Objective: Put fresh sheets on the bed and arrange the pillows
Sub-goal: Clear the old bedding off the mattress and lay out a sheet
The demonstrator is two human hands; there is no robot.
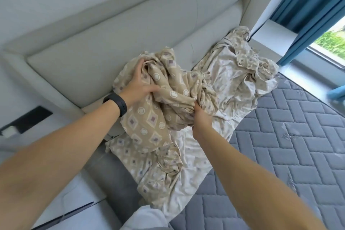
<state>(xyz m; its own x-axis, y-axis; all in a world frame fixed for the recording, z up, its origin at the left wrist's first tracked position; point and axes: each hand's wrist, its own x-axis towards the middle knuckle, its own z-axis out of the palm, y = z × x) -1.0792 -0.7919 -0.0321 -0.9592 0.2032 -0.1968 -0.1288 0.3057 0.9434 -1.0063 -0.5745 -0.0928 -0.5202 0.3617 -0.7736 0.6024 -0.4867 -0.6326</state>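
A beige sheet (175,110) with a diamond and circle pattern lies bunched at the head of the bed, its pale underside spread toward the right corner. My left hand (139,84), with a black band on the wrist, grips the top of the bunch close to the headboard. My right hand (200,115) holds a fold lower down, its fingers buried in the cloth. The bare grey quilted mattress (291,145) shows to the right. No pillows are in view.
A padded off-white headboard (115,43) runs along the back. Blue curtains (313,11) and a window sit at the far right. A white bedside surface (74,196) is at the lower left, with a dark wall panel (28,119) above it.
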